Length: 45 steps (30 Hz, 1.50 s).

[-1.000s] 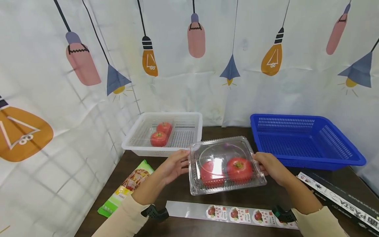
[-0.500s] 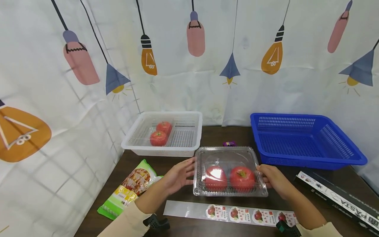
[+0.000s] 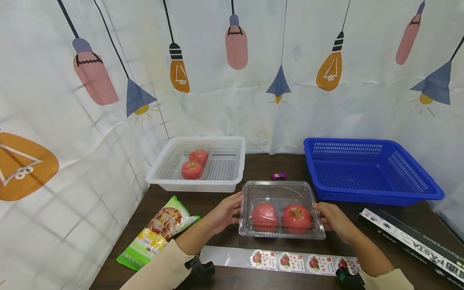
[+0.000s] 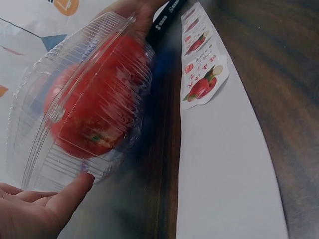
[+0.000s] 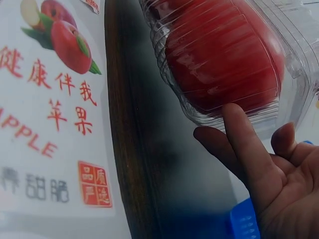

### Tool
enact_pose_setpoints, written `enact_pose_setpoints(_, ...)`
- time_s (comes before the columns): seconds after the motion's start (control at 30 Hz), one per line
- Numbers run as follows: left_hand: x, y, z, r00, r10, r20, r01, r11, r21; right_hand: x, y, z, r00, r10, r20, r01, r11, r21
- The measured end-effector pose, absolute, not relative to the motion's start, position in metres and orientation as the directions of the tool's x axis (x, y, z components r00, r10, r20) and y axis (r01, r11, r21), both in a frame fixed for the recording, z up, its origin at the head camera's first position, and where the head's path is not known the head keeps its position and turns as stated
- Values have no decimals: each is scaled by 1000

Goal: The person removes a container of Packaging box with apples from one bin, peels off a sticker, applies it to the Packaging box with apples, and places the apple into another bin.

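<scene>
A clear plastic clamshell box (image 3: 277, 194) with two red apples (image 3: 297, 219) inside is in front of me, its lid down. My left hand (image 3: 225, 213) holds its left end, with fingertips at the rim and against the lower wall in the left wrist view. The right end is held by my right hand (image 3: 337, 220); in the right wrist view two fingers reach the box's underside near an apple (image 5: 224, 59). Just nearer to me than the box lies a strip of apple stickers (image 3: 224, 256) on white backing.
At back left stands a white basket (image 3: 203, 186) with another box of apples (image 3: 192, 170). A blue basket (image 3: 377, 195) stands back right. Around the box lie a green snack bag (image 3: 159, 231), a small purple packet (image 3: 278, 176) and a long black carton (image 3: 409, 243).
The clamshell box has come down and levelled out from a tilt, both hands staying at its ends. The purple packet behind it has come into view.
</scene>
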<state>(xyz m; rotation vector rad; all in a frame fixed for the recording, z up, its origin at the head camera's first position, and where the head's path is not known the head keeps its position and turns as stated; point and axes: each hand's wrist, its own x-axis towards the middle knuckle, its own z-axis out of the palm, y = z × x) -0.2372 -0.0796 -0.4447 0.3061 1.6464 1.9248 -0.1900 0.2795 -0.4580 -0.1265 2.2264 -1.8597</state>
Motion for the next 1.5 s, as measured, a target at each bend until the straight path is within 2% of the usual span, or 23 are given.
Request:
enact_pose_setpoints(0.47, -253, -67, -451, -849, 478, -226, -244, 26, 970, -205, 284, -471, -967, -205, -154, 116, 185, -976)
enact_pose_setpoints(0.93, -263, -71, -458, -824, 519, -227, -234, 53, 971, -210, 283, -468, -960, -152, -233, 179, 305, -935)
enact_pose_setpoints(1.1, -261, -71, -456, -824, 524, -217, -201, 87, 976, -209, 288, -461, -951, -174, -254, 178, 364, -914)
enact_pose_setpoints(1.37, -242, -86, -456, -865, 451, -221, -141, 203, 969, -198, 307, -451, -927, -281, -249, 106, 442, -891)
enact_pose_setpoints(1.5, -228, -100, -456, -843, 487, -228, -102, 271, 957, -185, 319, -449, -907, -349, -234, 51, 461, -886)
